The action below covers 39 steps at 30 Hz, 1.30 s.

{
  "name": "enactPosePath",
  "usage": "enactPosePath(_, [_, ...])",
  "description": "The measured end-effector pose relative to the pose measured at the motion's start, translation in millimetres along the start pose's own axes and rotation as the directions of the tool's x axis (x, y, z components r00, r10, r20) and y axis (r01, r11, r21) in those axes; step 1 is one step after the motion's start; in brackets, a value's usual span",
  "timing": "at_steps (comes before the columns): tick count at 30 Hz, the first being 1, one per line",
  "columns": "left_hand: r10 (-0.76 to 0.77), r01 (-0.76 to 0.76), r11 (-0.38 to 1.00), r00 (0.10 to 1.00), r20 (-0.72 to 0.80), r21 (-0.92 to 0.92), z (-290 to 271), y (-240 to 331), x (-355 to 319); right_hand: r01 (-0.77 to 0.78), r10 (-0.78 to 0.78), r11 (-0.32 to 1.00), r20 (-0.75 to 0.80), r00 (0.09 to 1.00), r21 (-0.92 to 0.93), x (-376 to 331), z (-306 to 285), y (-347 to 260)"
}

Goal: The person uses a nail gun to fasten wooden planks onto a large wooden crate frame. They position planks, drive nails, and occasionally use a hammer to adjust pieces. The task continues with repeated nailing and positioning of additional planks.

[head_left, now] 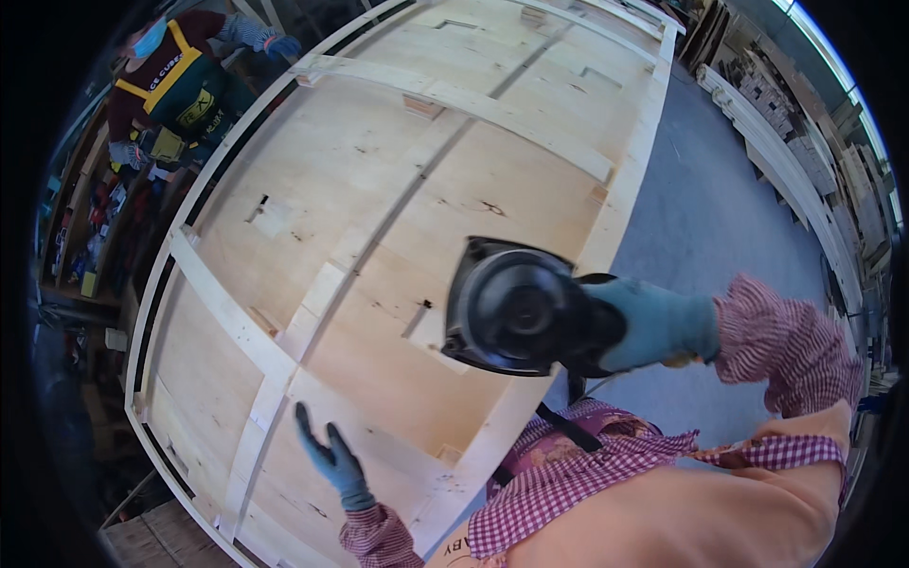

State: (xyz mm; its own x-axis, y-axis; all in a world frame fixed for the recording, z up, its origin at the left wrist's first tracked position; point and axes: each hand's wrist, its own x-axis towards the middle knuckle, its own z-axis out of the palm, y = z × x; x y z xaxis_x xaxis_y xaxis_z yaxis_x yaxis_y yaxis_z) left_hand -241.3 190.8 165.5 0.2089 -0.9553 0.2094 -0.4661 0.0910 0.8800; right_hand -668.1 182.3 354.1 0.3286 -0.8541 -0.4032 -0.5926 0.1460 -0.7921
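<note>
A single head-worn fisheye view is aimed steeply down, close above the hands. The plywood panel (pixel 398 189) is spread from centre to 12 o'clock; the floor (pixel 701 218) is seen at 2 o'clock.

The plywood panel (pixel 379 180) is pale tan with dark knots, and its battens (pixel 227 312) are a lighter cream. The power tool (pixel 516 308) is black. Both the left hand (pixel 331 459) and the right hand (pixel 653 327) wear teal-blue gloves, with red-and-white checked sleeves (pixel 786 341). The floor (pixel 710 218) is grey.
</note>
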Motion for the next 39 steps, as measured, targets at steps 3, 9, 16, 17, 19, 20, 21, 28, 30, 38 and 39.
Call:
enactPosePath(3, [0.016, -0.005, 0.999, 0.961, 0.275, -0.040, 84, 63, -26, 0.006, 0.014, 0.951, -0.064, 0.998, 0.309, -57, -30, 47])
enactPosePath(9, [-0.005, 0.172, 0.946, 0.855, 0.519, -0.275, 306, 142, -20, -0.316, 0.423, 0.787, -0.091, 0.901, 0.529, -205, -118, 156])
enactPosePath(16, [-0.329, 0.498, 0.852, 0.750, 0.574, -0.163, 491, 176, 14, -0.257, 0.462, 0.714, -0.162, 0.872, 0.651, -279, -191, 261])
enactPosePath(17, [-0.273, 0.327, 0.945, 0.817, 0.508, -0.018, 509, 179, 14, -0.251, 0.453, 0.718, -0.162, 0.877, 0.649, -284, -202, 276])
enactPosePath(19, [-0.098, -0.138, 0.901, 0.860, 0.501, 0.412, 532, 220, 3, -0.311, 0.519, 0.703, -0.163, 0.839, 0.640, -284, -225, 284])
enactPosePath(20, [-0.006, -0.276, 0.832, 0.863, 0.505, 0.481, 543, 223, -12, -0.361, 0.538, 0.713, -0.139, 0.832, 0.601, -281, -238, 287])
enactPosePath(21, [0.078, -0.390, 0.740, 0.859, 0.507, 0.547, 546, 226, -27, -0.413, 0.551, 0.726, -0.106, 0.828, 0.550, -277, -254, 288])
enactPosePath(28, [0.080, -0.289, 0.694, 0.941, 0.329, 0.659, 580, 221, -42, -0.188, 0.222, 0.937, -0.086, 0.971, 0.293, -205, -332, 311])
enactPosePath(30, [0.061, -0.279, 0.718, 0.938, 0.342, 0.638, 578, 221, -43, -0.245, 0.245, 0.946, 0.024, 0.969, 0.211, -177, -361, 307])
enactPosePath(38, [0.063, -0.265, 0.670, 0.951, 0.302, 0.694, 575, 231, -39, -0.308, 0.276, 0.874, 0.136, 0.951, 0.376, -65, -389, 315])
enactPosePath(39, [0.033, -0.244, 0.666, 0.954, 0.298, 0.706, 573, 233, -41, -0.348, 0.305, 0.871, 0.173, 0.936, 0.346, -58, -392, 318])
